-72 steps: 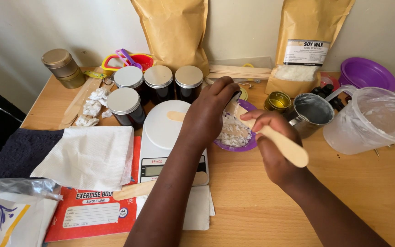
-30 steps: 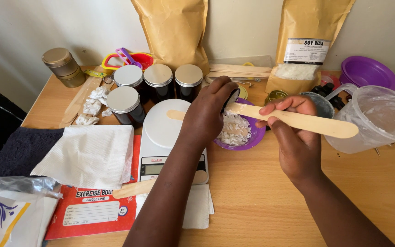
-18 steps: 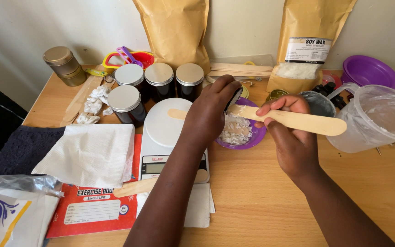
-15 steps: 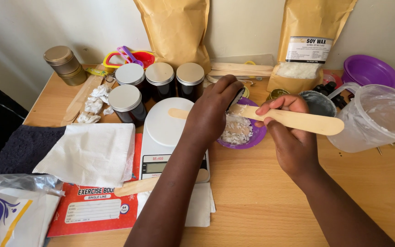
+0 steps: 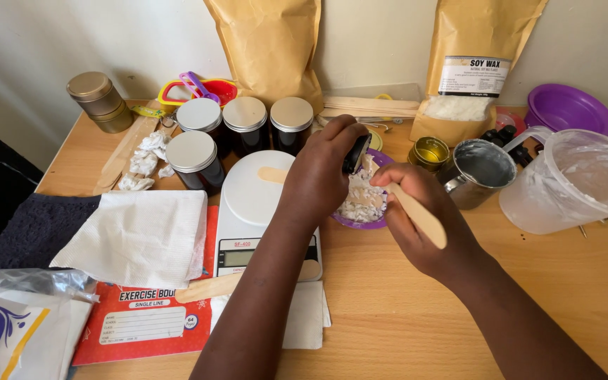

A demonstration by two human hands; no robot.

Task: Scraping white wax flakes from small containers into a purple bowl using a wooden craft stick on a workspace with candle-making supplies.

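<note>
Here, a small dark bottle (image 5: 355, 153) is gripped in the left hand (image 5: 321, 172) and held tilted over a purple bowl (image 5: 365, 219) that is filled with white wax flakes (image 5: 360, 203). The fingers of that hand are closed around the bottle. A flat wooden stick (image 5: 416, 214) is clasped in the right hand (image 5: 423, 225), with one end dipped among the flakes and the other end pointing back over the hand. The bowl is set on the wooden table (image 5: 402, 309), just beside a white kitchen scale (image 5: 258, 204), on whose plate a smaller wooden stick (image 5: 272, 174) is lying. Behind the scale, four dark jars with silver lids (image 5: 245, 114) are grouped. To the right of the bowl, a small open tin (image 5: 432, 151), a metal cup (image 5: 482, 171) and a clear plastic jug (image 5: 577, 179) are found. A red exercise book (image 5: 146, 320) and a white cloth (image 5: 142, 236) are placed at the left.
</note>
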